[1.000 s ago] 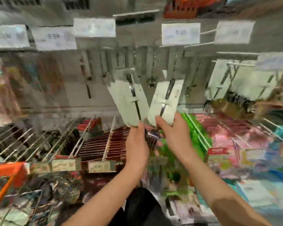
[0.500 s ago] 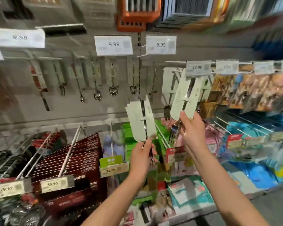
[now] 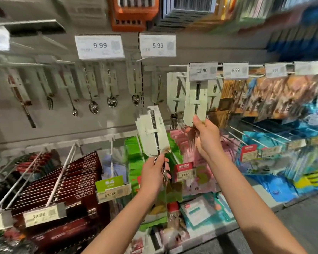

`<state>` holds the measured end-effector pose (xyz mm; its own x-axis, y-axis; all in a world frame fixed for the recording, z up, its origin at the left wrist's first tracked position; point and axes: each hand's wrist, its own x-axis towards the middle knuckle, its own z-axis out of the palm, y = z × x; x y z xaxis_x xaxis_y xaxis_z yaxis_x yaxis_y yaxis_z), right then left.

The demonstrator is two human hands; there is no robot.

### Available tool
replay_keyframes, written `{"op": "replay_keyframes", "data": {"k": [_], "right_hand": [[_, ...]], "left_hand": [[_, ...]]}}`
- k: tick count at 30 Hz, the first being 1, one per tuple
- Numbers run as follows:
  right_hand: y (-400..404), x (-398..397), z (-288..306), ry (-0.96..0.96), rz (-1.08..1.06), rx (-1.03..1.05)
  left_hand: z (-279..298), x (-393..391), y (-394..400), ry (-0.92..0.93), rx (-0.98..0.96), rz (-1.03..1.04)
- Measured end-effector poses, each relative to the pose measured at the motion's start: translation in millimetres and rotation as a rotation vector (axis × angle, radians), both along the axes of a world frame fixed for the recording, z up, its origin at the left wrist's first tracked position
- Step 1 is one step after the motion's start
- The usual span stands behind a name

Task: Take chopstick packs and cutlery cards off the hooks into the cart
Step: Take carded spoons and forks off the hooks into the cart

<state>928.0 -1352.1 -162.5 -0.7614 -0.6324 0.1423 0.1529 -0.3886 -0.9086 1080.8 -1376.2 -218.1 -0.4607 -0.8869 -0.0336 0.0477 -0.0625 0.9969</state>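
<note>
My left hand (image 3: 154, 171) grips the lower end of a small stack of pale green cutlery cards (image 3: 153, 131), held upright and tilted left, free of any hook. My right hand (image 3: 205, 136) pinches the bottom of another pale green fork card (image 3: 195, 103) that hangs just under the 12.90 price tag (image 3: 202, 71) at its hook. More fork cards (image 3: 174, 96) hang behind it. Dark red chopstick packs (image 3: 77, 180) hang in rows on hooks at the lower left. The cart is out of view.
Single spoons and forks on cards (image 3: 110, 88) hang along the grey back panel under two 9.99 tags (image 3: 100, 45). Green (image 3: 134, 158), pink (image 3: 191, 149) and blue packs (image 3: 283, 162) crowd the lower hooks. Wire hooks (image 3: 255, 138) jut out at the right. Baskets sit on the top shelf.
The view swung right from the cart to the shelf. My right hand carried its card up and right to the 12.90 hook. My left hand keeps its cards.
</note>
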Motion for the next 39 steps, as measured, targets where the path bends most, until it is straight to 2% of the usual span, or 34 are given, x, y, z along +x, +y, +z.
{"op": "replay_keyframes", "data": {"k": [14,22,25,29,33,36,39], "right_hand": [[-15,4,-11,0.138,-0.135,0.053],[-56,-18,-12,0.167,-0.193,0.267],[-58,-26,-31,0.177,-0.109,0.401],[-40,-16,-55,0.053,0.059,0.483],[-25,10,-56,0.230,0.183,0.489],[-15,33,-45,0.247,0.322,0.417],[-10,41,-38,0.425,0.278,0.385]], "left_hand": [[-9,-2,-13,-0.043,-0.075,0.066],[-12,3,-21,-0.030,-0.083,0.077],[-11,-4,-23,0.020,0.004,0.078],[-11,-6,-22,0.057,0.016,0.087],[-19,-4,-24,0.061,-0.027,0.092],[-19,-5,-25,0.093,-0.057,0.057],[-21,-9,-23,0.102,-0.105,0.044]]}}
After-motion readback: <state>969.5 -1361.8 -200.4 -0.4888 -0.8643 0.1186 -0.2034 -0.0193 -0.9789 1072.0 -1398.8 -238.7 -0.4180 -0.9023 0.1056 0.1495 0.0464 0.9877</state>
